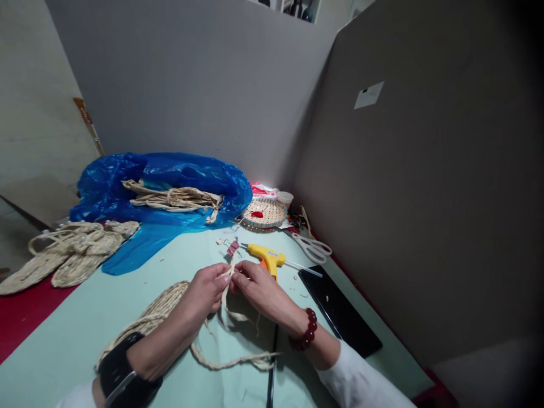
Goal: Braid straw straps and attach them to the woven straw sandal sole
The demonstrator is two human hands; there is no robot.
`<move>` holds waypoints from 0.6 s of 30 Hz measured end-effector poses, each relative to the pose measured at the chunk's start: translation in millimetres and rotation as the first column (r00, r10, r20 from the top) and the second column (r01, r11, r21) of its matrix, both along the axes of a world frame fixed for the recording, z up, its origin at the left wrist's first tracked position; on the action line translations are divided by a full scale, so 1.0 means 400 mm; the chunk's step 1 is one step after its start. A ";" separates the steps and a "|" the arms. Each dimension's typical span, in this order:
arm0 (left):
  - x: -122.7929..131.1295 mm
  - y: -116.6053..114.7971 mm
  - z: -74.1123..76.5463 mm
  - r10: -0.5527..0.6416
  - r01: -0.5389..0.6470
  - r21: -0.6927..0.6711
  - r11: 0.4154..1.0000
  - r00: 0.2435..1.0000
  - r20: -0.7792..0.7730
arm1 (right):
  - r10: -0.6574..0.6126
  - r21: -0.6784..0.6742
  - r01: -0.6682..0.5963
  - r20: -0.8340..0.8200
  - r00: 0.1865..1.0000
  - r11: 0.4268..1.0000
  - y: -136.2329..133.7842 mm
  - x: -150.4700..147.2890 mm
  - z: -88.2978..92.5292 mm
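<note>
My left hand and my right hand meet over a pale green mat, both pinching the same straw strip. The strip hangs down between them and trails across the mat. Its upper end carries a pink binder clip. A braided straw sole lies under my left forearm. A yellow glue gun rests just beyond my right hand. My left wrist wears a black watch, my right a dark red bead bracelet.
Blue plastic bag with straw bundles at the back. Woven straw sandals lie left on a red cloth. A small woven tray, white scissors and a black tablet sit right. Grey partition walls close the back and right.
</note>
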State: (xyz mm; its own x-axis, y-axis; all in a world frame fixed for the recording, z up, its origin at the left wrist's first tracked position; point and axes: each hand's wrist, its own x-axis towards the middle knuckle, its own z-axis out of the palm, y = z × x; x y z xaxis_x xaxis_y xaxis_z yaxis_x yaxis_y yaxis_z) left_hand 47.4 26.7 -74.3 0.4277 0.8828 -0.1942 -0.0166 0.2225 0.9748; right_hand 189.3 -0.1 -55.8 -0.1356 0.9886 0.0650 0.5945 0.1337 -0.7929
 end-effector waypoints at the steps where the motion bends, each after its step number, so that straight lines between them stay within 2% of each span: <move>1: 0.001 0.000 -0.002 -0.001 0.002 0.024 1.000 1.000 -0.017 | -0.015 0.003 0.015 -0.007 1.000 1.000 0.000 0.000 0.001; 5: 0.003 -0.001 -0.010 0.017 0.000 0.155 0.988 0.994 -0.109 | -0.084 0.019 0.085 -0.025 0.996 0.996 0.000 0.005 0.003; 9: -0.005 -0.006 -0.009 0.072 0.008 0.308 0.951 0.966 -0.248 | -0.076 0.024 0.076 -0.030 0.997 0.997 0.002 0.006 0.000; 14: -0.027 -0.018 0.031 0.155 0.085 0.468 0.880 0.879 -0.451 | -0.117 0.063 0.118 -0.013 0.993 0.991 0.000 -0.002 -0.008; 18: -0.023 -0.045 0.056 0.207 0.138 0.503 0.853 0.795 -0.570 | -0.146 0.117 0.147 -0.017 0.989 0.982 -0.005 -0.009 -0.015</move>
State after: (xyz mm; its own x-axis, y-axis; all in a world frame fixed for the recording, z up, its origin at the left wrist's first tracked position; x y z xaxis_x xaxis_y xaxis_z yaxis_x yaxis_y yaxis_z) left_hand 38.1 8.7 -51.9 0.3473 0.9348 0.0740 0.5932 -0.2801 0.7547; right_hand 185.7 -2.0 -61.6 0.0116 0.9830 0.1830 0.6084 0.1383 -0.7815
